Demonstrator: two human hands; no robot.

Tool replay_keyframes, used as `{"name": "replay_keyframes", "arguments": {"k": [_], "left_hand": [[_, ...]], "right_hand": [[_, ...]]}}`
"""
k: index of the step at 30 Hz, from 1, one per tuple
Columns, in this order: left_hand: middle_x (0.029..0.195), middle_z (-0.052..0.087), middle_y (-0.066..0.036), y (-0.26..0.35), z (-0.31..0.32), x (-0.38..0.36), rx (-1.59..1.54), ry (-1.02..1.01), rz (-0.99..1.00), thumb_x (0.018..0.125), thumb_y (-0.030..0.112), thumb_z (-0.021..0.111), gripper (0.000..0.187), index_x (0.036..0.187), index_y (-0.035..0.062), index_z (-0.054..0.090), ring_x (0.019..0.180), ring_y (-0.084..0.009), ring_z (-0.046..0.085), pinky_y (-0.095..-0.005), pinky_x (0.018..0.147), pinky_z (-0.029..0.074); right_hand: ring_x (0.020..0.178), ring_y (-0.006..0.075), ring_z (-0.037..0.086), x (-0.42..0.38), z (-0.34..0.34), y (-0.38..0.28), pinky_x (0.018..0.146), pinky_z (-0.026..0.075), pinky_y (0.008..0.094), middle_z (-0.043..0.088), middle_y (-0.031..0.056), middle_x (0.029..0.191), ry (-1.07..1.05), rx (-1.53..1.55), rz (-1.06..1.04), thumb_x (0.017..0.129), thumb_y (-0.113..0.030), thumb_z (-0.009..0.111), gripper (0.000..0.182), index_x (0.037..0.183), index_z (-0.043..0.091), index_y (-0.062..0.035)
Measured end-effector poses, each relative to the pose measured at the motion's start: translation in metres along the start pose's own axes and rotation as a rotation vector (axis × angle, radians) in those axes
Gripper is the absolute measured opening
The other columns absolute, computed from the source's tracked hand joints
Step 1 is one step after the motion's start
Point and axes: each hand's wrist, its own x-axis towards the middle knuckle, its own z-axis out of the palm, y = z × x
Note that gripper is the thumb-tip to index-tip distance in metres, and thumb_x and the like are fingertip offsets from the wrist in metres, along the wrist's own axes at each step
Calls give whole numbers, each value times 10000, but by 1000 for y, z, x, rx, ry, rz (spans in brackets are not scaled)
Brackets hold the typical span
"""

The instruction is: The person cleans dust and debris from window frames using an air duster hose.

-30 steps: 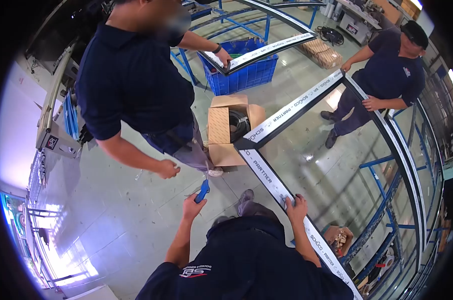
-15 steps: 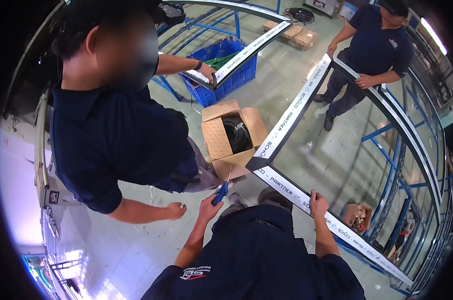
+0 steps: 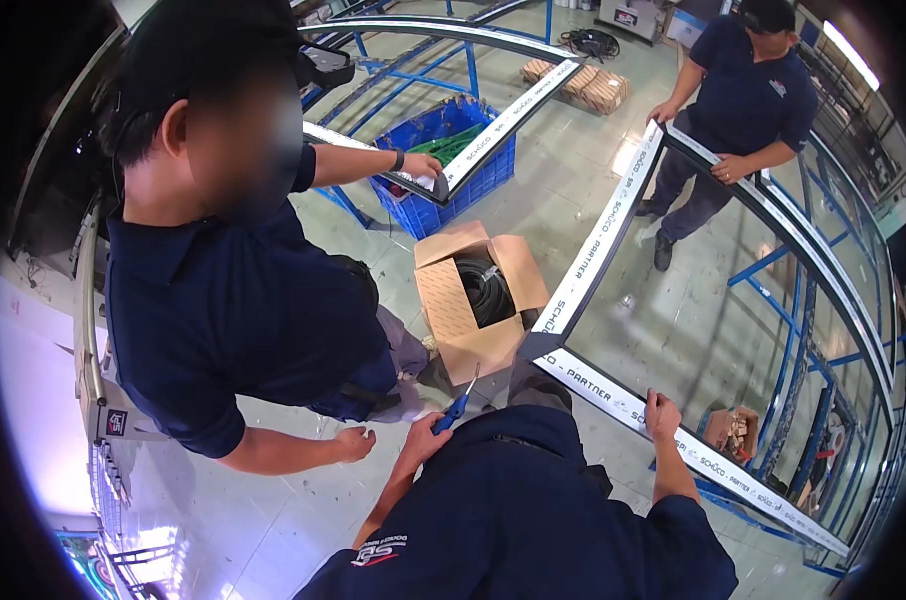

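Shop floor (image 3: 273, 500), frame (image 3: 613, 400) held level over it: right hand (image 3: 661, 412) fingers wrapped on its near rail, left hand (image 3: 423, 440) clenching the blue-handled tool (image 3: 456, 405) — keep that tip clear of the co-worker's hand (image 3: 353, 443) nearby.

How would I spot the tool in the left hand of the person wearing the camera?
Find the open cardboard box on the floor beside the big frame's corner. Just below it, the left hand grips a tool with a thin metal tip. Its bright blue handle sets it apart.
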Motion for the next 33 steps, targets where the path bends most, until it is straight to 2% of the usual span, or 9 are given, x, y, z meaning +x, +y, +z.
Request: {"name": "replay_keyframes", "arguments": {"k": [4, 8, 15, 18, 22, 25, 27, 30, 33], "left_hand": [[804, 654, -150, 2, -7, 14, -20, -19, -17, 725, 280, 696, 423, 1073, 41, 660, 751, -276, 644, -382, 711, 497], [784, 639, -156, 20, -17, 58, 46, -100, 53, 719, 267, 685, 405, 1048, 33, 652, 723, -269, 637, -383, 693, 498], [782, 634, -144, 105, -19, 119, -19, -169, 160, 724, 228, 674, 389, 1046, 11, 645, 722, -255, 625, -374, 701, 500], [823, 650, -138, 126, -3, 137, -21, -266, 191, 725, 204, 667, 398, 1073, 11, 649, 764, -256, 628, -372, 732, 499], [885, 649, -125, 128, 40, 168, -50, -394, 350, 726, 178, 657, 386, 1077, 19, 629, 779, -236, 615, -356, 731, 489], [845, 632, -115, 138, 57, 187, -98, -477, 269, 719, 172, 653, 356, 1041, 23, 616, 754, -224, 599, -349, 708, 481], [748, 567, -89, 143, 56, 188, -86, -322, 335, 710, 163, 649, 350, 1030, 29, 607, 695, -162, 534, -326, 666, 458], [722, 558, -79, 140, 34, 174, -173, -259, 194, 721, 194, 695, 320, 980, 21, 621, 663, -162, 518, -327, 631, 443], [702, 568, -76, 94, 27, 156, -186, -132, 108, 731, 255, 750, 329, 920, 11, 637, 646, -168, 520, -336, 607, 440]], "right_hand": [[923, 437, 638, 0, 2, -4, 829, 485, 478, 685, 238, 907, 7, 22, 21, 944, -518, 444, 545, 916, 707, -42], [919, 439, 637, 2, 4, -2, 828, 485, 476, 683, 237, 903, 4, -5, 30, 942, -514, 449, 535, 927, 711, -48], [873, 444, 641, 4, 11, 2, 795, 489, 512, 680, 228, 851, 77, -64, 6, 933, -503, 454, 507, 884, 703, -64], [836, 449, 641, 4, 17, 8, 764, 491, 528, 675, 242, 835, 92, -56, 8, 931, -491, 474, 477, 894, 710, -78], [832, 447, 642, 6, 13, 3, 751, 496, 520, 679, 228, 826, 78, -52, 31, 931, -477, 491, 450, 903, 714, -87], [822, 453, 630, 10, 11, 5, 733, 487, 518, 673, 221, 811, 94, -74, 15, 935, -464, 489, 438, 887, 697, -81], [815, 457, 623, 11, 14, 3, 723, 480, 519, 665, 226, 801, 55, -76, 14, 937, -458, 487, 438, 869, 684, -73], [840, 456, 612, 6, 10, -13, 727, 469, 511, 653, 236, 832, 32, -44, 52, 939, -439, 486, 434, 848, 650, -47], [864, 455, 619, 11, 12, -4, 747, 472, 514, 655, 243, 857, 38, -90, 15, 941, -435, 480, 416, 895, 661, -63]]}}
